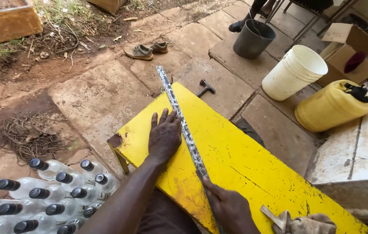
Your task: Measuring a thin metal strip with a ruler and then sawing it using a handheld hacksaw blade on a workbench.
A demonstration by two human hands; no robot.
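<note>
The left hand (165, 135) lies flat, fingers spread, beside a long metal strip (183, 125) laid lengthwise across the yellow sheet (231, 160), apparently pinning sheet and strip so the edge serves as a guide. The right hand (229, 209) is closed near the strip's near end, though what it grips I cannot tell. A hammer (205, 88) lies beyond, clear bottles (50, 195) to the left.

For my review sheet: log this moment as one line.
left hand: flat on yellow board, beside metal strip | right hand: holds strip's near end | hammer on paving
</note>
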